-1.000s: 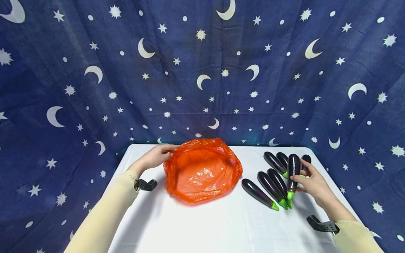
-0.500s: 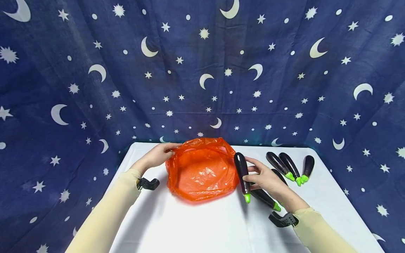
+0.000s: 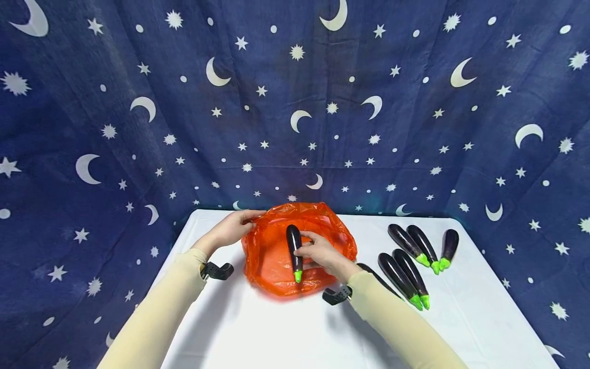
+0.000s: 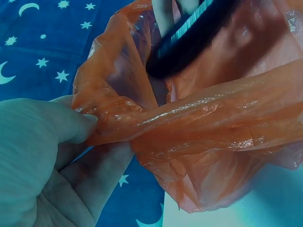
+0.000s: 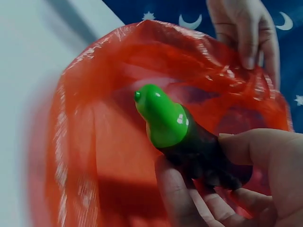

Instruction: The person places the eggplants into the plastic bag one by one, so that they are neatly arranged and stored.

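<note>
An orange-red plastic bag [image 3: 269, 261] stands on the table with its mouth spread wide. My left hand [image 3: 232, 228] pinches the bag's rim at the far left; the left wrist view shows thumb and fingers [image 4: 85, 120] on either side of the film. Over the bag's mouth, my right hand [image 3: 322, 253] holds a dark purple eggplant [image 3: 293, 246] between thumb and fingers. Its green stem end [image 5: 163, 116] points toward the near side, and the fingers wrap the dark body in the right wrist view.
Several more eggplants [image 3: 405, 277] lie on the right part of the white table [image 3: 258, 333], one partly hidden behind the right forearm. A blue curtain [image 3: 295, 143] with moons and stars hangs behind and at both sides.
My right hand has lifted an eggplant from the group on the right and carried it left, over the bag's mouth. My left hand stays at the bag's rim.
</note>
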A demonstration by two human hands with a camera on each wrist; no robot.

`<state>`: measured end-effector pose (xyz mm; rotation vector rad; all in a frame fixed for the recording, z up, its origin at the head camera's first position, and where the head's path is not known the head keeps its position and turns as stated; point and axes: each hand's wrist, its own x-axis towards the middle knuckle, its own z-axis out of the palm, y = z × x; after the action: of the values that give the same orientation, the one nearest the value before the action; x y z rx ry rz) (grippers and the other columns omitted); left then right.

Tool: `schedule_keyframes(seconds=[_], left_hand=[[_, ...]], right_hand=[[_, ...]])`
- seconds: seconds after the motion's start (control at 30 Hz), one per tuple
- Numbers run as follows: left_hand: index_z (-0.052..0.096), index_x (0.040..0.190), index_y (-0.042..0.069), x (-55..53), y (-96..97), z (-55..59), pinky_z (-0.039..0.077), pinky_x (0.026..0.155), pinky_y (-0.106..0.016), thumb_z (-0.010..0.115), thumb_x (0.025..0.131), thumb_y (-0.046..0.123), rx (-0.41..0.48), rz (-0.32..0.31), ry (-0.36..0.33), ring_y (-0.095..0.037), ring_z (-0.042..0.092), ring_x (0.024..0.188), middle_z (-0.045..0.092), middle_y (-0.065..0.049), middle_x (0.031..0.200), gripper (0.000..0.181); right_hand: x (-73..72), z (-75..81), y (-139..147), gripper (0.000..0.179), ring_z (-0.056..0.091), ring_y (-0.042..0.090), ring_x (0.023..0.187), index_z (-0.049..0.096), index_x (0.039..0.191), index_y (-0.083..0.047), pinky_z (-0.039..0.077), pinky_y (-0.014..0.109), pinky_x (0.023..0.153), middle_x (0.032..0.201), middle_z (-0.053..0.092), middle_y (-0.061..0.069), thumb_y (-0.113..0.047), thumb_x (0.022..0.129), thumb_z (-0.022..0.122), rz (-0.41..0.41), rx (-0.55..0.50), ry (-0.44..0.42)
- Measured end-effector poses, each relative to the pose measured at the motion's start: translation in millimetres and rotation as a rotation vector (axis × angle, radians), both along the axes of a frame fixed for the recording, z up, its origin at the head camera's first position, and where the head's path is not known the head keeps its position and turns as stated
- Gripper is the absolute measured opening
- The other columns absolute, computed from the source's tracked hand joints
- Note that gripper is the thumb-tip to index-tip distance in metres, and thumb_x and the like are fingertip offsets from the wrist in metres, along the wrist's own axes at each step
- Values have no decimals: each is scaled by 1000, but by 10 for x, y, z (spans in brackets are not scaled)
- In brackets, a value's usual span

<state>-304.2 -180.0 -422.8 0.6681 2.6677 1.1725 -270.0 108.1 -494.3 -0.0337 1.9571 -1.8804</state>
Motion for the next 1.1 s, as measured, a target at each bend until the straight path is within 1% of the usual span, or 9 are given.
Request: schedule_keyframes(seconds=[0.1,0.23,0.33,0.47,0.6,0.7,0.9,1.1], left_hand=[[60,145,11,-4,8,-18,49,100,-43,51,99,-1,-3,6,10,-23,62,113,65,-11,136,49],[60,145,9,-26,-7,-4,49,100,-44,50,98,-2,-7,1,25,-24,62,113,65,-12,136,49],[60,145,10,-36,-15,3,48,101,-44,50,98,-1,-4,3,26,-23,61,114,65,-11,136,49],[61,145,11,-27,-31,-8,47,103,-45,50,98,-1,-2,6,40,-23,61,115,65,-9,135,49],[61,144,10,0,-62,-45,47,103,-45,50,98,-2,10,-4,45,-23,62,116,66,-9,134,49],[62,143,10,23,-75,-84,46,104,-46,50,98,-3,28,-10,46,-24,62,119,66,-9,134,49],[64,141,11,14,-75,-106,45,105,-48,51,97,-4,48,-23,57,-25,61,121,67,-8,133,49],[63,142,9,-18,-86,-112,44,105,-48,50,96,-5,51,-21,63,-26,61,120,67,-9,133,49]], right_hand=[[-103,-72,-242,75,70,29,89,39,156,-8,61,41,72,121,60,23,-7,90,75,7,8,-6],[-238,-104,-509,72,70,28,86,40,154,-6,61,41,73,118,60,22,-5,90,74,-10,39,2],[-323,-137,-663,73,70,28,87,39,154,-4,61,42,73,115,60,21,-3,90,73,-29,48,-1],[-399,-194,-816,71,71,29,88,40,153,-2,61,42,72,116,62,20,-2,90,73,-55,46,-2],[-427,-252,-920,68,73,31,90,43,151,-1,61,42,73,118,63,20,-1,91,72,-49,46,-8],[-410,-280,-978,66,73,32,90,44,151,-1,61,42,72,122,63,20,0,91,72,-41,52,-4],[-393,-305,-1088,64,72,27,79,49,148,0,61,40,68,130,61,18,-3,89,76,-59,111,36],[-427,-350,-1165,63,68,21,73,53,144,-1,61,42,71,130,62,17,-6,87,78,-61,114,77]])
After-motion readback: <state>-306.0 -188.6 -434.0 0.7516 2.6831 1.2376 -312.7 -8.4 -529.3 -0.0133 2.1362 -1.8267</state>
